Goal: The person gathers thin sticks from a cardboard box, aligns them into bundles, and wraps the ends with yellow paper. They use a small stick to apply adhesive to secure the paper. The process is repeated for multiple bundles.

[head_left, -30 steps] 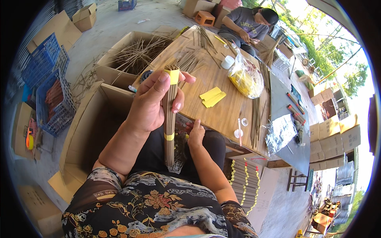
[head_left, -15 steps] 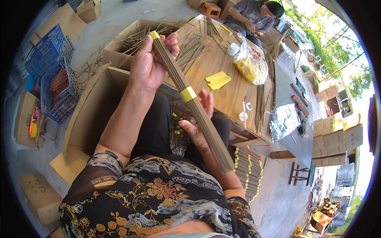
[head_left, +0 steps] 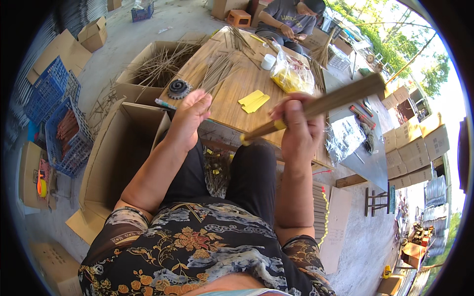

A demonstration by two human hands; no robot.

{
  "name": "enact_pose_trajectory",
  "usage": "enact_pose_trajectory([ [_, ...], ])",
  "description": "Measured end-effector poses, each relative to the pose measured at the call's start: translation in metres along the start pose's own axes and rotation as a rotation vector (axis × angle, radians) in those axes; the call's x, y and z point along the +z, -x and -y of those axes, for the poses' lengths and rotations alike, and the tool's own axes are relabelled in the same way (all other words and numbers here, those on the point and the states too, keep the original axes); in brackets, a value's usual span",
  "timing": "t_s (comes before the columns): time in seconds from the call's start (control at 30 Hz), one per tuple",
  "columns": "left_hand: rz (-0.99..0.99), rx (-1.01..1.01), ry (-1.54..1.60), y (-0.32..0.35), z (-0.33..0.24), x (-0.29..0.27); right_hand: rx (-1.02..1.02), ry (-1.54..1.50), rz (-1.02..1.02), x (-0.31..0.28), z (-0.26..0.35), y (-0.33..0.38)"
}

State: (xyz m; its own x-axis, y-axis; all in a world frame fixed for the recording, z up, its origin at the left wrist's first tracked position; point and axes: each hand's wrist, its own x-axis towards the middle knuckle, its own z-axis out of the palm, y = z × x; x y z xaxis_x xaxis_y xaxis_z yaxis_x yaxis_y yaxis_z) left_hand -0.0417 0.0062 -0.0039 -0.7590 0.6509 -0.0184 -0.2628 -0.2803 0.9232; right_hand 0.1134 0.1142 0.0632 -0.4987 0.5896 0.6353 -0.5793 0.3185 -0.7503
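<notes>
Wooden surface [head_left: 224, 104] bearing yellow strips [head_left: 254, 101]; above its near right side, one tilted, yellow-banded stick bundle [head_left: 345, 97], clasped in the right hand's [head_left: 299, 127] grip; near left, left hand [head_left: 187, 121], fingers bent, grip's closure indiscernible.

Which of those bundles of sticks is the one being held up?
The bundle in the right hand: it slants through the air, with yellow bands toward its lower left end. The other banded bundles lie side by side, right of the right forearm.
</notes>
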Motion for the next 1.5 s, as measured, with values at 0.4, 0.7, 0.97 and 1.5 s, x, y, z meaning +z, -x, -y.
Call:
enact_pose_trajectory([
  [0.4,0.554,0.202,0.379,0.013,-0.066,0.047,0.641,-0.055,0.575,0.025,-0.029,0.029],
  [0.7,0.461,0.097,0.333,-0.003,-0.067,0.043,0.932,-0.158,0.516,0.032,-0.031,0.032],
  [0.97,0.574,0.083,0.392,-0.009,-0.062,0.04,0.993,-0.291,0.499,0.028,-0.036,0.032],
  [1.5,0.453,0.041,0.388,-0.009,-0.063,0.037,0.913,-0.073,0.499,0.037,-0.034,0.038],
])
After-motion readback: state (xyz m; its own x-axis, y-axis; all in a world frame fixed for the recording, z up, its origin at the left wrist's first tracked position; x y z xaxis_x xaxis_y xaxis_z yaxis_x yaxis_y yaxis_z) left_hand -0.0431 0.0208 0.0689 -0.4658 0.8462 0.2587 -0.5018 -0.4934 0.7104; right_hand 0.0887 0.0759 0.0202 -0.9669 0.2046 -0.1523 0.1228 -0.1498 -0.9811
